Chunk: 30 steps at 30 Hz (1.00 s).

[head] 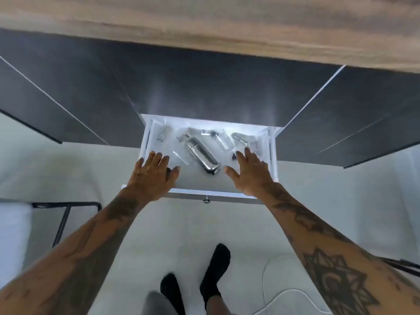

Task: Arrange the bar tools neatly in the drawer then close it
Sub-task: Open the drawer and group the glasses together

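Observation:
A white drawer (197, 193) stands pulled out from dark cabinets, lit from inside. A shiny steel cocktail shaker (203, 155) lies diagonally in its middle. Small metal bar tools lie around it: one at the far left (162, 134), a strainer-like piece (183, 138) by the shaker's top, slim tools (219, 138) behind it, and a cluster at the right (242, 138). My left hand (152, 172) hovers over the drawer's left front, fingers spread, holding nothing. My right hand (248, 172) is spread over the right front, also holding nothing. The frame is blurred.
A wooden countertop (227, 23) overhangs the dark cabinet fronts (79, 92). A small knob (206, 199) sits on the drawer front. A black metal frame (66, 214) stands at the lower left, a white cable (272, 280) lies on the pale floor, and my feet in black socks (216, 267) are below.

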Each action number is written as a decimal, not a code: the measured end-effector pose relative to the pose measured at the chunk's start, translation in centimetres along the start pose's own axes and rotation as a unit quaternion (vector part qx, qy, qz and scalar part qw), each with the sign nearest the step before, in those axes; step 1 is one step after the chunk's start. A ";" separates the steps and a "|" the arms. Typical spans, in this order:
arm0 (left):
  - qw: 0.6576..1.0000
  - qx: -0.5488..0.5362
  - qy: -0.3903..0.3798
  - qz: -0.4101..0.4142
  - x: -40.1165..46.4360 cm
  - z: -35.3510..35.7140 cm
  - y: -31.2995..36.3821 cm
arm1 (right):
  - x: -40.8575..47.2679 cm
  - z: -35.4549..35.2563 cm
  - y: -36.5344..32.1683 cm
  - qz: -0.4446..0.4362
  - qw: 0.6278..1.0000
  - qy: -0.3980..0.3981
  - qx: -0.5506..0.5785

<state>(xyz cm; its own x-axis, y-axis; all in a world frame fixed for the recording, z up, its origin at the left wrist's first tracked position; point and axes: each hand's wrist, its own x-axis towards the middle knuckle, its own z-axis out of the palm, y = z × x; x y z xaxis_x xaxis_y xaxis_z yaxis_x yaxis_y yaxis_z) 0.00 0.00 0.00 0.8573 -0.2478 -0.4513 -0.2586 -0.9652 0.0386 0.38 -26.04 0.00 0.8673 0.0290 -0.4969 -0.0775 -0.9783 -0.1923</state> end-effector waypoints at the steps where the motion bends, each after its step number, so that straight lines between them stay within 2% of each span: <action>1: 0.999 0.015 -0.037 -0.008 0.8 1.2 -0.2 | 1.1 1.2 0.2 -0.003 1.000 -0.015 -0.003; 6: 0.992 -0.101 -0.026 -0.073 5.8 7.5 -2.0 | 6.4 7.1 0.1 -0.026 0.999 -0.031 0.000; 9: 0.989 -0.092 0.050 -0.105 10.1 9.9 -4.6 | 10.0 9.9 -1.6 -0.048 0.998 0.009 0.042; 12: 0.956 -0.208 0.109 -0.178 15.2 11.5 -7.4 | 14.4 13.0 -4.6 -0.075 0.995 0.034 0.053; 15: 0.942 -0.226 0.061 -0.240 20.0 13.2 -8.7 | 18.6 16.2 -7.5 -0.091 0.994 0.046 0.043; 19: 0.943 -0.218 -0.009 -0.252 23.6 16.4 -8.6 | 21.6 19.8 -9.7 -0.074 0.996 0.059 -0.003; 24: 0.929 -0.221 -0.042 -0.295 25.3 18.8 -8.7 | 22.8 21.2 -10.3 -0.066 0.990 0.097 -0.079; 30: 0.856 -0.399 -0.015 -0.329 25.5 18.8 -9.1 | 24.4 22.0 -11.4 0.001 0.994 0.076 -0.075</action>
<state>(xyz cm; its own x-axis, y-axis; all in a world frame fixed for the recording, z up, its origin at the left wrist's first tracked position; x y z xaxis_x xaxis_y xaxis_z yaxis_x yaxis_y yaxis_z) 15.81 4.08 -28.61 0.6849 0.3620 -0.6323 0.6727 -0.6475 0.3581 11.63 -9.63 -28.61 0.9321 0.0068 -0.3622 -0.0154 -0.9982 -0.0582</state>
